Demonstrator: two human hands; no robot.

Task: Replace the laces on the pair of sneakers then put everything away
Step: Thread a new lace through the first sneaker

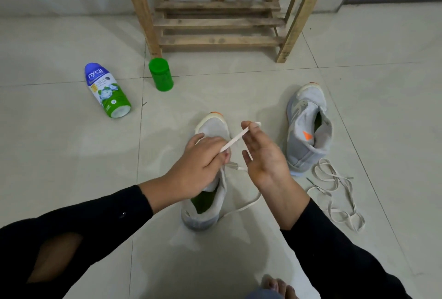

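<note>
Pale tiled floor (71,35) lies open to the left and near side, with a wooden rack (215,23) by the far wall. The near sneaker (214,126) stands between the hands, toe toward the rack. The left hand (203,162) pinches its lace (235,137) at the eyelets, and the right hand (263,157) pinches the lace's end.

Tiled floor (71,167): left sneaker (212,126), right sneaker (306,126), loose lace (334,188), bottle (106,89), jar (160,74), rack (216,22).

Both black-sleeved arms reach inward. Left hand (203,155) knuckles up, fingers curled, pinching the lace (235,137); right hand (265,157) palm up, thumb and forefinger nipping it near its end
</note>
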